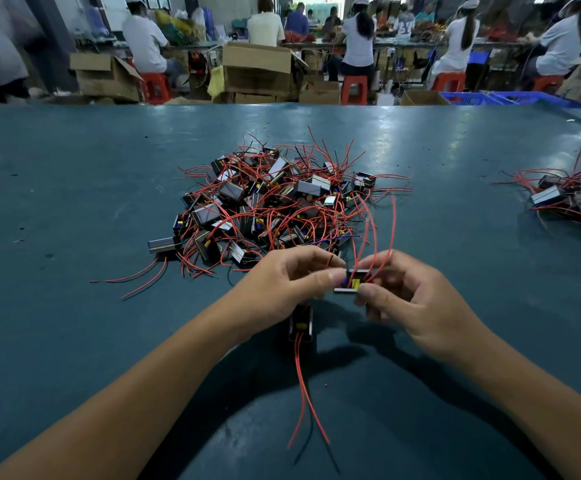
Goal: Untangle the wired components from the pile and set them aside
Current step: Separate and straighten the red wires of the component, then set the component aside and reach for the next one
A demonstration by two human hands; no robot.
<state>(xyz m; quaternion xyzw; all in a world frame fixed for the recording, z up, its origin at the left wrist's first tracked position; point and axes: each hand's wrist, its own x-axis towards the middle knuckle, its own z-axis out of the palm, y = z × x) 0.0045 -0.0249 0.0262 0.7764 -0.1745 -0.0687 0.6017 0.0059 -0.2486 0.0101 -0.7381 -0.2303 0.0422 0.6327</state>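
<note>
Pinching one wired component (pixel 350 281) between them, the left hand (pixel 283 285) and right hand (pixel 412 299) hold it just before the pile (pixel 275 202), fingers curled, above the worktop (pixel 74 209).

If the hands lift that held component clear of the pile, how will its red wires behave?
The red wires arch upward unsupported, so probably springy rather than limp. They run toward the pile, so they may snag. The component looks light, pinched by fingertips alone.
</note>
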